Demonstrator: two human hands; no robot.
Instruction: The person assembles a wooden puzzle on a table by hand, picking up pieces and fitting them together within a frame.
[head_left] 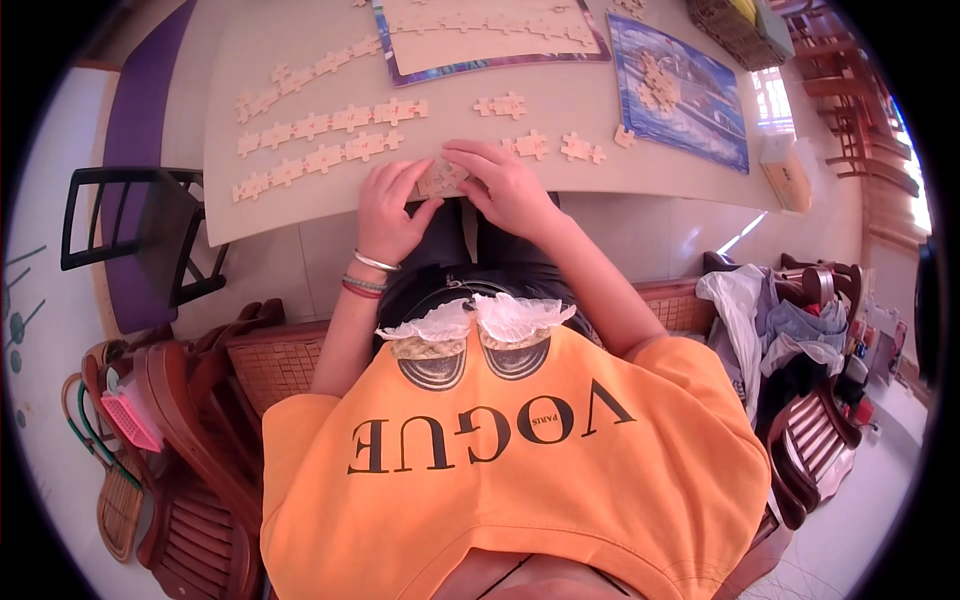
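Between my two hands, at the near edge of the table, lie joined wooden jigsaw puzzle pieces (438, 181). My left hand (392, 208) grips their left side, thumb below and fingers above. My right hand (503, 188) curls around their right side, its fingers partly covering them. Just beyond it sit more puzzle pieces (530, 145), with a joined pair (583, 148) farther right and another short strip (499, 105) above. Long strips of joined pieces run at the left, including a near strip (317, 161) and a middle strip (332, 122). All show their plain wooden side.
A puzzle frame (400, 76) with pieces inside lies at the far middle. Right of it, a boat picture sheet (705, 110) carries a pile of loose pieces (657, 84). A wooden box (786, 174) stands at the right corner, a basket (735, 30) behind. A black chair (150, 215) stands left.
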